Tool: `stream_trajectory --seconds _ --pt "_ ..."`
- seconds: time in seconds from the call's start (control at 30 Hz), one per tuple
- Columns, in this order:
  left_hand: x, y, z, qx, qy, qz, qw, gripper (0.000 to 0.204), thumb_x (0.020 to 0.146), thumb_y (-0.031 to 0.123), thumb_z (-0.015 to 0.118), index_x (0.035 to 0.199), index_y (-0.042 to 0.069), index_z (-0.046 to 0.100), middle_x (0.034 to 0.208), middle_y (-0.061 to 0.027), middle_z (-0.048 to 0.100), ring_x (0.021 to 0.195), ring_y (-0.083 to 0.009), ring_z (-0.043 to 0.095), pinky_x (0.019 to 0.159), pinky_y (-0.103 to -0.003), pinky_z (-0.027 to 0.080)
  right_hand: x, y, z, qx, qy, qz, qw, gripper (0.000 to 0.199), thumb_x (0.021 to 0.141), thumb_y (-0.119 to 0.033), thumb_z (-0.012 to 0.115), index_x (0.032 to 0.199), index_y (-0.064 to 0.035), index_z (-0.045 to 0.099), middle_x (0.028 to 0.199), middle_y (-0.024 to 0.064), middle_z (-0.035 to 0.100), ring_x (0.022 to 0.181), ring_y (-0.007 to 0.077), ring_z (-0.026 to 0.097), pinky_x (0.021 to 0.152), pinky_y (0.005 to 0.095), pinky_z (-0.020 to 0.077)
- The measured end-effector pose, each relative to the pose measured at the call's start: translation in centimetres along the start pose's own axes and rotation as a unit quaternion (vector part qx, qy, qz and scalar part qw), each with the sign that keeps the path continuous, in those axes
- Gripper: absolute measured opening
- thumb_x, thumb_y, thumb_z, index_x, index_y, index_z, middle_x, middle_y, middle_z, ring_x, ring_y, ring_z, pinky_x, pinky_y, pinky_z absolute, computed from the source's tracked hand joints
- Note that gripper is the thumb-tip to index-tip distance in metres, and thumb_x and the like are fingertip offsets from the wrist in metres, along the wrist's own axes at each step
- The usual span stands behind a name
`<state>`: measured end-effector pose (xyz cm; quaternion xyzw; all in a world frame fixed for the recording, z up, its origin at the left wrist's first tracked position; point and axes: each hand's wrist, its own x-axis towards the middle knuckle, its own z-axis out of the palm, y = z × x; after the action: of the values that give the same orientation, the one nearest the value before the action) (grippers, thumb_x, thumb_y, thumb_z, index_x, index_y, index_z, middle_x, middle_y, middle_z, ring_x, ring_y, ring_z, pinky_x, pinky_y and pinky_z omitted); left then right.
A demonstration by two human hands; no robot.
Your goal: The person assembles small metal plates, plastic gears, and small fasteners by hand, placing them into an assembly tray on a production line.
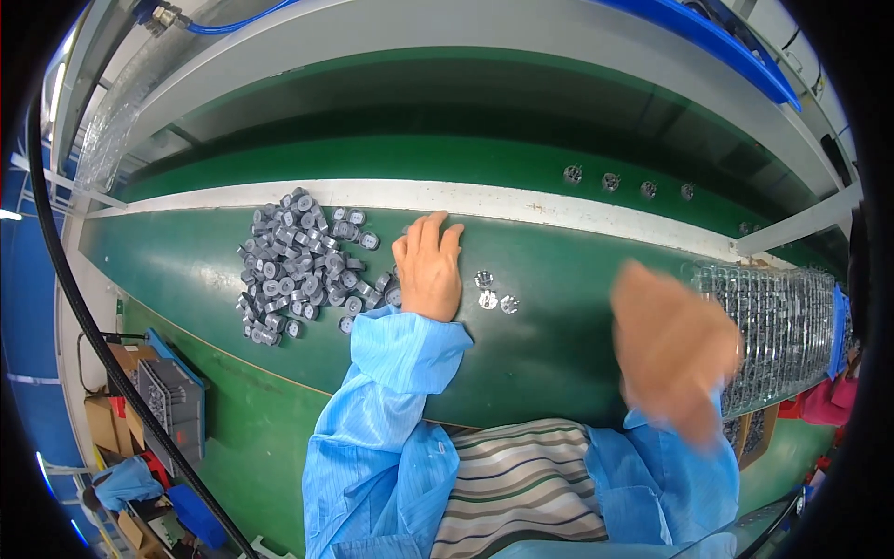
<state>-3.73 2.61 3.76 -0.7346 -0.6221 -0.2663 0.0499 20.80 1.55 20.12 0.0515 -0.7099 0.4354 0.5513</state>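
Observation:
My left hand point(430, 265) rests palm down on the green bench point(549, 354), fingers stretched toward the white rail point(521, 205). Left of it lies a heap of small grey round parts point(296, 265), a few of them close against the hand's edge. Just right of this hand sit three small silvery, claw-edged round parts point(487, 299), apart from my fingers. My right hand point(678, 345), smeared by motion, is above the bench's right side, beside a stack of clear plastic trays point(778, 326) holding small parts. Whether the right hand holds anything does not show.
Beyond the rail, several silvery round parts point(610, 182) stand in a row on a green belt point(372, 158). A grey shelf edge point(419, 42) and a blue bin point(708, 42) are overhead. At left, a black cable point(102, 345) crosses the view; a grey crate point(172, 410) stands below.

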Motion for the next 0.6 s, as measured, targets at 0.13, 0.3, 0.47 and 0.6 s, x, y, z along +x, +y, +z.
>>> stream_trajectory --seconds 0.13,0.3,0.47,0.6 --pt "-0.3 -0.2 0.5 -0.006 -0.001 -0.002 1.0 0.037 0.08 0.002 0.075 0.116 0.008 0.068 0.13 -0.0098 0.061 0.123 -0.0296 0.057 0.101 -0.045 0.04 -0.8 -4.3 2.1 0.052 0.011 -0.004 0.999 0.028 0.096 -0.037 0.072 0.085 -0.0116 0.073 0.089 0.0047 0.075 0.07 0.0161 0.068 0.062 0.0286 0.0426" --pt "0.2 0.5 0.9 -0.003 0.009 -0.003 1.0 0.034 0.08 0.002 0.076 0.113 0.009 0.069 0.129 -0.0089 0.063 0.122 -0.0284 0.058 0.1 -0.045 0.04 -0.6 -3.9 0.4 0.106 -0.117 -0.107 0.982 0.022 0.1 -0.024 0.066 0.084 -0.0117 0.073 0.088 0.0037 0.077 0.073 0.0169 0.071 0.06 0.0249 0.0415" --pt "0.2 0.5 1.0 -0.011 -0.001 0.008 1.0 0.032 0.081 0.003 0.076 0.112 0.009 0.07 0.127 -0.0084 0.064 0.121 -0.0284 0.059 0.099 -0.045 0.04 0.0 -4.0 0.4 0.081 -0.069 -0.107 0.989 0.023 0.1 -0.005 0.059 0.081 -0.0101 0.07 0.085 0.0027 0.075 0.072 0.0125 0.068 0.059 0.0234 0.0382" --pt "-0.2 0.3 1.2 -0.001 0.003 0.007 1.0 0.031 0.082 0.002 0.075 0.112 0.009 0.07 0.127 -0.0084 0.063 0.121 -0.0283 0.059 0.099 -0.045 0.039 -0.9 -5.4 0.1 0.007 0.055 -0.098 0.994 0.012 0.095 -0.009 0.066 0.085 -0.0132 0.071 0.084 -0.0027 0.069 0.079 0.0086 0.06 0.068 0.0254 0.0341"
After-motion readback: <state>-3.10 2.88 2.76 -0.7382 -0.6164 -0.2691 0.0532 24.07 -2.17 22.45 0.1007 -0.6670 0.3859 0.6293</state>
